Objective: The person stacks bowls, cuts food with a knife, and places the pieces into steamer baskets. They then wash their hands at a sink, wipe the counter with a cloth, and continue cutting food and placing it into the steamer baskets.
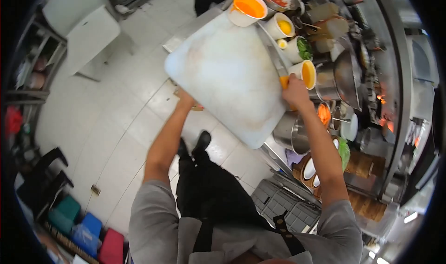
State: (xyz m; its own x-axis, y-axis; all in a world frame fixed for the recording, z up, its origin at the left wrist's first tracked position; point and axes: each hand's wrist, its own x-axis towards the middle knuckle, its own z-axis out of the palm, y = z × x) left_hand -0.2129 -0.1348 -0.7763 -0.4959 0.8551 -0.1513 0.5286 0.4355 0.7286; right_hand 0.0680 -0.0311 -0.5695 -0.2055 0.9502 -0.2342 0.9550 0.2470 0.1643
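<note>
Item: knife, long pale metal blade, orange handle. Location: along the right-hand edge of the cutting board, blade pointing away from the wearer; contact between blade and board could not be told.

Handling (judged): stiff, fairly light, edge hazardous; handle probably smooth and slick if wet. Best hold: the orange handle, clear of the blade.

Right grip: closed around the handle. Left grip: low beside the board's near-left edge, partly hidden; whether it was closed on anything could not be told.

Item: cutting board, on the tabletop. Thick white slab, apparently plastic, rounded corners, matt surface with brownish stains. Judged rigid, heavy and awkward; best lifted by opposite edges.

Alongside: white tub of orange liquid, smooth-walled, at the far corner; tub of green leaves; second orange-filled tub, just beside the right grip; steel pot, cylindrical and shiny, near the closest corner.

Outlying: grey crate, ribbed and boxy; floor, pale, smooth tiles.
</note>
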